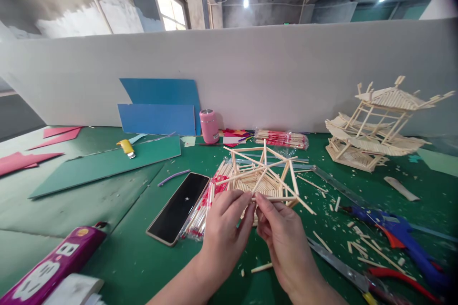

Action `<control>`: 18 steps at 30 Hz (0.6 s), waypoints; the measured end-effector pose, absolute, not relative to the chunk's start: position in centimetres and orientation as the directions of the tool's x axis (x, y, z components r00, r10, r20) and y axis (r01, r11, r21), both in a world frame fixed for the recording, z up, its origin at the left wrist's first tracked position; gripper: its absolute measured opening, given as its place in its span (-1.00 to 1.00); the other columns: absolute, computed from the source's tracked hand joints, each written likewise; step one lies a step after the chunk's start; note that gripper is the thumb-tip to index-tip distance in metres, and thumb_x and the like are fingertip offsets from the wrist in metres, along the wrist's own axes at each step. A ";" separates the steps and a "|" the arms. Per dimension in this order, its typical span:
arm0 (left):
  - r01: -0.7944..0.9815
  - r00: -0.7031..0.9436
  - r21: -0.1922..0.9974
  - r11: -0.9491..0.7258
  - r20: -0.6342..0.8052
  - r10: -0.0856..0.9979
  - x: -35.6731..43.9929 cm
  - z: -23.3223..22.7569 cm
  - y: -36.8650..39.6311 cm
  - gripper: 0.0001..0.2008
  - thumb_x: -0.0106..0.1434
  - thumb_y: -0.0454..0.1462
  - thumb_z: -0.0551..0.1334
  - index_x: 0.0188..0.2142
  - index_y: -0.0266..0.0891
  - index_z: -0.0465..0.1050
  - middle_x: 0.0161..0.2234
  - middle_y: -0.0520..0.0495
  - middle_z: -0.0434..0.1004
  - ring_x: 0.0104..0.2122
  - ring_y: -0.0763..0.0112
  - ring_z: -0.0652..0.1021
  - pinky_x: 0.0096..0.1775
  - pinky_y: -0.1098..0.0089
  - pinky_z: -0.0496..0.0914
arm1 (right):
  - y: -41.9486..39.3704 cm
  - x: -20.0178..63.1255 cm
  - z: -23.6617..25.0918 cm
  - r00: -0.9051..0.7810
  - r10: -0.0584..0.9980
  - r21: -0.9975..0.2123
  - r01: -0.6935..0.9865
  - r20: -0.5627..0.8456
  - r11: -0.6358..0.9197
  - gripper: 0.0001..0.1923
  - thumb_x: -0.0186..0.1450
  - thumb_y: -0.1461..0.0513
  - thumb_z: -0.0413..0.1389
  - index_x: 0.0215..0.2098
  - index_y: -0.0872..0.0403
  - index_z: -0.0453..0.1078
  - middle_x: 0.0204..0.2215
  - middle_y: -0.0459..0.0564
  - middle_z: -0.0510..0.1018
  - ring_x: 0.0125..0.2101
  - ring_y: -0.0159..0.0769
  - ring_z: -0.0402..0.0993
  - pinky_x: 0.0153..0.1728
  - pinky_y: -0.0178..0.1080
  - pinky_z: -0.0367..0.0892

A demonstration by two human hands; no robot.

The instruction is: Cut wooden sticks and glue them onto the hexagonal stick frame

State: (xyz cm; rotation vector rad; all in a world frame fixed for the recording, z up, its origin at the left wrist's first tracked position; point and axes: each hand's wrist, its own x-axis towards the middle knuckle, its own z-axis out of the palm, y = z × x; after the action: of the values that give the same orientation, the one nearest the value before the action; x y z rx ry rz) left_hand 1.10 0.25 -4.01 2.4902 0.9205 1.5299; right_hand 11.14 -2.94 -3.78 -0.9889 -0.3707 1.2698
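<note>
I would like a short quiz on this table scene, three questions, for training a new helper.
1. True or false: the left hand and the right hand are both at the near side of the stick frame.
2. Which lies right of the right hand: A) phone, B) blue glue gun, C) yellow cutter?
3. What colour is the container before the pale partition?

Key: 1. True; 2. B; 3. Pink.

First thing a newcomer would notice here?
Probably the tiered, pagoda-like stick model, standing at the right toward the back of the green table. Next, the open stick frame at centre, with the left hand and right hand pinching at its near edge. The blue glue gun at lower right, among scattered stick offcuts, also stands out.
</note>
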 end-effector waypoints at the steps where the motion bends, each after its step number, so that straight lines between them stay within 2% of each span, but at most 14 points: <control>1: 0.446 0.319 0.365 -0.817 0.789 0.526 1.1 -4.1 0.3 -0.82 0.14 -0.49 0.21 -0.23 -0.36 0.42 -0.35 -0.20 0.48 -0.35 0.30 0.49 -0.33 0.32 0.42 | -2.9 11.2 -3.8 0.305 0.913 -0.784 -0.620 -0.272 -0.027 -0.67 -0.03 0.08 0.31 -0.65 0.14 0.33 -0.76 -0.26 0.18 -0.69 -0.60 -0.02 -0.67 -0.45 -0.09; 10: 0.461 0.281 0.420 -0.782 0.766 0.578 1.1 -4.6 0.1 -0.79 0.15 -0.45 0.21 -0.19 -0.32 0.39 -0.31 -0.19 0.48 -0.32 0.30 0.51 -0.30 0.32 0.44 | -3.1 11.3 -3.7 0.259 0.931 -0.797 -0.601 -0.256 -0.052 -0.70 0.01 0.05 0.27 -0.58 0.12 0.40 -0.76 -0.27 0.13 -0.68 -0.57 -0.07 -0.65 -0.41 -0.10; 15: 0.507 0.243 0.523 -0.685 0.676 0.696 0.2 -4.9 -0.6 -0.61 0.11 -0.39 0.24 -0.03 -0.35 0.31 -0.35 -0.13 0.47 -0.45 0.39 0.49 -0.36 0.37 0.44 | -5.0 12.4 -4.0 0.181 0.950 -0.837 -0.533 -0.253 -0.121 -0.66 0.07 0.02 0.22 -0.36 0.12 0.45 -0.71 -0.26 0.14 -0.66 -0.57 -0.07 -0.63 -0.40 -0.12; 18: 0.480 0.278 0.612 -0.629 0.574 0.770 -0.3 -4.8 -0.9 -0.80 0.15 -0.39 0.20 -0.19 -0.31 0.42 -0.40 -0.09 0.48 -0.45 0.40 0.49 -0.38 0.41 0.43 | -6.7 14.0 -5.0 0.206 0.938 -0.866 -0.475 -0.279 -0.154 -0.64 0.08 0.00 0.21 -0.31 0.09 0.41 -0.66 -0.24 0.23 -0.67 -0.58 -0.01 -0.63 -0.42 -0.12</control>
State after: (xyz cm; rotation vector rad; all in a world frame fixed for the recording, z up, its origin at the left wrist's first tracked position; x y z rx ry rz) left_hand -0.30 -0.86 -4.81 2.2341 1.1392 1.2813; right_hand 13.99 -6.69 -5.02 -1.1247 -0.5506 1.3496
